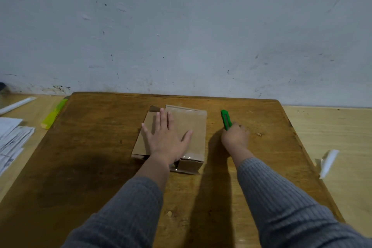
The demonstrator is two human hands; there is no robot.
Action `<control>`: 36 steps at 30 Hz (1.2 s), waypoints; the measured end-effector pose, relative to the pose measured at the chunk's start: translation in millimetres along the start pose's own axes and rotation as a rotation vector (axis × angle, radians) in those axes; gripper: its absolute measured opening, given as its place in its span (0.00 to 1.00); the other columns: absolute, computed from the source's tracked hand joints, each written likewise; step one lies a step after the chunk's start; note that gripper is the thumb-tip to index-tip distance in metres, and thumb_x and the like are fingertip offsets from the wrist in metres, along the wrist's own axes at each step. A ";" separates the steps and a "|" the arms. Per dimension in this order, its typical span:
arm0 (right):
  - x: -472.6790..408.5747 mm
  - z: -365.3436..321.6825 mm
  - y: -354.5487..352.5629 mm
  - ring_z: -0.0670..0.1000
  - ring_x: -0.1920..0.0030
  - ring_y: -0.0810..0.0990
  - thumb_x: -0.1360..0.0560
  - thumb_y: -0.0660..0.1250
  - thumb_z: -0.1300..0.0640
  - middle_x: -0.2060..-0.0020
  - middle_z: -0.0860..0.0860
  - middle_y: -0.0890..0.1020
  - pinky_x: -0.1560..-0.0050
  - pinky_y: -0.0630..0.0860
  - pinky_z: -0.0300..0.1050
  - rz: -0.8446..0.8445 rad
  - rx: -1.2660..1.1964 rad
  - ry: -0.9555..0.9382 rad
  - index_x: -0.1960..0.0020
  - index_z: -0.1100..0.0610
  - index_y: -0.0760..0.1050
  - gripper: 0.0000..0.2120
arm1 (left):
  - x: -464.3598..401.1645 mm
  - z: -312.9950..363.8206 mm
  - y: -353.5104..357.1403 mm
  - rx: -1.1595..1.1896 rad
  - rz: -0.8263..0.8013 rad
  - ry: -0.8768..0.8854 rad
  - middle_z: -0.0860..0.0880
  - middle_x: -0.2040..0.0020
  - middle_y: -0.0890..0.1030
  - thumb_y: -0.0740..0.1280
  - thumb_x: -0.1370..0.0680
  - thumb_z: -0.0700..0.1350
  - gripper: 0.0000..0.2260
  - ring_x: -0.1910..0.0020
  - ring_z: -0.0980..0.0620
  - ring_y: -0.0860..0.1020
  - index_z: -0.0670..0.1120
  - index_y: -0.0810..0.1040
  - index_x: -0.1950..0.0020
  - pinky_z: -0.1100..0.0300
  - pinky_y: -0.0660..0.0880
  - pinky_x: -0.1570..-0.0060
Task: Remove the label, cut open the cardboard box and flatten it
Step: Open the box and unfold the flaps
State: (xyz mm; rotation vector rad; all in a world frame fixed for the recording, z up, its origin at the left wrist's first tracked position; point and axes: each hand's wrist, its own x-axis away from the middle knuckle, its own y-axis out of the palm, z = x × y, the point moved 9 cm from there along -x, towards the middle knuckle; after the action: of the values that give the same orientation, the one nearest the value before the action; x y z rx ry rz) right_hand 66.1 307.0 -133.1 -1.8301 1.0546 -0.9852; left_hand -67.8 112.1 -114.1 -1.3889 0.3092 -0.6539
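Late stage: I pressed my left hand (166, 134) flat, fingers straight, on the cardboard box (182, 127) mid-table (96, 147) (already slit and nearly collapsed, no label visible), while my right hand (235, 136) clasped the green cutter (226, 119); final flattening remained.

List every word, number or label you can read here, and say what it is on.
None can be read.
Stack of white printed papers at the table's left edge: dark print, too blurred to read.
Flattened brown cardboard box: no print or label visible.
Green utility knife: no marking visible.
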 end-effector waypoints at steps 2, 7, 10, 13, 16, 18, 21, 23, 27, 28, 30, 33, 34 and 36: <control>-10.6 4.3 8.4 0.60 0.38 0.72 0.24 0.63 0.59 0.38 0.60 0.73 0.39 0.73 0.57 -0.064 -0.097 0.030 0.34 0.58 0.67 0.19 | -3.4 -0.8 0.4 -0.006 0.001 0.014 0.46 0.22 0.35 0.42 0.24 0.71 0.40 0.23 0.49 0.36 0.46 0.37 0.21 0.35 0.37 0.28; -14.9 -5.1 10.8 0.61 0.40 0.75 0.23 0.62 0.63 0.36 0.60 0.71 0.42 0.76 0.54 -0.203 -0.185 -0.016 0.29 0.58 0.64 0.23 | -12.4 -4.0 2.7 -0.039 -0.018 0.077 0.48 0.22 0.34 0.42 0.24 0.71 0.40 0.23 0.50 0.36 0.48 0.37 0.21 0.37 0.35 0.28; -17.1 -12.0 1.5 0.57 0.45 0.78 0.23 0.61 0.66 0.39 0.60 0.75 0.45 0.77 0.54 -0.220 -0.354 -0.053 0.27 0.57 0.60 0.26 | -16.0 -5.5 1.5 -0.059 -0.024 0.116 0.48 0.21 0.35 0.43 0.24 0.71 0.40 0.22 0.50 0.37 0.48 0.37 0.21 0.37 0.35 0.28; -8.2 -28.5 -6.8 0.51 0.53 0.75 0.21 0.58 0.65 0.37 0.58 0.72 0.53 0.76 0.49 -0.353 -0.468 -0.141 0.23 0.51 0.50 0.31 | -17.8 -3.8 -0.1 -0.098 -0.039 0.127 0.47 0.21 0.35 0.43 0.23 0.69 0.38 0.22 0.50 0.37 0.47 0.37 0.21 0.37 0.35 0.28; 0.2 -48.8 -16.4 0.53 0.46 0.73 0.23 0.58 0.69 0.37 0.54 0.72 0.41 0.73 0.54 -0.439 -0.355 -0.300 0.23 0.48 0.41 0.39 | -15.9 2.2 -2.2 -0.101 -0.048 0.086 0.45 0.21 0.37 0.43 0.20 0.65 0.36 0.22 0.49 0.37 0.45 0.38 0.21 0.35 0.37 0.28; 3.5 -62.4 -26.5 0.52 0.48 0.75 0.24 0.58 0.70 0.43 0.52 0.75 0.44 0.76 0.52 -0.388 -0.277 -0.399 0.22 0.49 0.46 0.37 | -13.2 6.8 -3.2 -0.096 -0.064 0.045 0.45 0.21 0.37 0.43 0.20 0.65 0.36 0.22 0.48 0.37 0.43 0.38 0.21 0.34 0.36 0.28; 13.2 -82.2 -37.6 0.47 0.59 0.75 0.21 0.56 0.67 0.46 0.53 0.79 0.59 0.75 0.43 -0.306 -0.198 -0.519 0.24 0.49 0.56 0.29 | -10.2 8.9 -2.3 -0.082 -0.065 -0.004 0.45 0.21 0.36 0.43 0.22 0.68 0.40 0.23 0.48 0.35 0.42 0.37 0.21 0.35 0.35 0.29; 20.1 -95.0 -41.4 0.46 0.59 0.74 0.20 0.55 0.66 0.44 0.54 0.81 0.60 0.70 0.41 -0.234 -0.070 -0.631 0.24 0.48 0.58 0.27 | -9.3 8.9 -1.7 -0.067 -0.047 -0.010 0.45 0.21 0.36 0.43 0.23 0.69 0.41 0.23 0.48 0.35 0.42 0.37 0.21 0.35 0.36 0.28; 41.8 -120.7 -33.3 0.53 0.54 0.80 0.20 0.56 0.62 0.46 0.56 0.82 0.57 0.77 0.47 -0.129 0.251 -0.862 0.25 0.47 0.59 0.25 | -10.1 9.0 0.5 -0.057 -0.047 -0.016 0.45 0.22 0.35 0.43 0.23 0.69 0.41 0.23 0.48 0.35 0.43 0.37 0.22 0.34 0.38 0.28; 46.3 -125.5 -28.6 0.54 0.54 0.81 0.20 0.56 0.60 0.47 0.56 0.82 0.57 0.79 0.49 -0.123 0.311 -0.892 0.25 0.46 0.58 0.25 | -10.2 9.0 0.7 -0.061 -0.042 -0.020 0.45 0.22 0.35 0.43 0.23 0.69 0.41 0.23 0.48 0.35 0.43 0.36 0.22 0.34 0.39 0.28; 51.4 -134.0 -23.3 0.55 0.53 0.80 0.20 0.57 0.59 0.48 0.55 0.82 0.59 0.78 0.48 -0.075 0.417 -0.924 0.25 0.45 0.57 0.25 | -10.5 8.2 1.5 -0.065 -0.031 -0.029 0.46 0.22 0.34 0.42 0.23 0.69 0.41 0.23 0.49 0.35 0.43 0.36 0.22 0.34 0.39 0.28; 52.1 -143.3 -17.2 0.56 0.51 0.80 0.21 0.58 0.60 0.47 0.55 0.81 0.62 0.73 0.47 -0.032 0.513 -0.945 0.25 0.45 0.57 0.27 | -10.6 7.8 2.2 -0.070 -0.030 -0.038 0.46 0.22 0.34 0.43 0.23 0.69 0.41 0.23 0.49 0.34 0.43 0.36 0.22 0.34 0.40 0.28; 52.4 -145.4 -15.8 0.56 0.50 0.80 0.21 0.59 0.60 0.46 0.55 0.81 0.61 0.73 0.48 -0.026 0.521 -0.943 0.25 0.45 0.57 0.27 | -10.9 7.8 2.7 -0.072 -0.032 -0.039 0.45 0.22 0.34 0.43 0.23 0.69 0.41 0.23 0.49 0.34 0.43 0.36 0.22 0.34 0.40 0.28; 52.0 -150.3 -14.3 0.56 0.47 0.79 0.21 0.59 0.60 0.44 0.55 0.80 0.59 0.73 0.48 -0.028 0.524 -0.938 0.25 0.45 0.57 0.28 | -11.6 7.1 2.9 -0.077 -0.036 -0.043 0.45 0.22 0.34 0.43 0.23 0.69 0.41 0.23 0.48 0.34 0.43 0.36 0.22 0.34 0.40 0.28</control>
State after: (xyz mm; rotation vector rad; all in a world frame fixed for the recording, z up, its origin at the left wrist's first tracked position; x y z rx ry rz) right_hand -44.9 227.8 -50.1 -1.5603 0.1662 -0.2684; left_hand -72.1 124.8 -117.6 -1.4829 0.2777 -0.6468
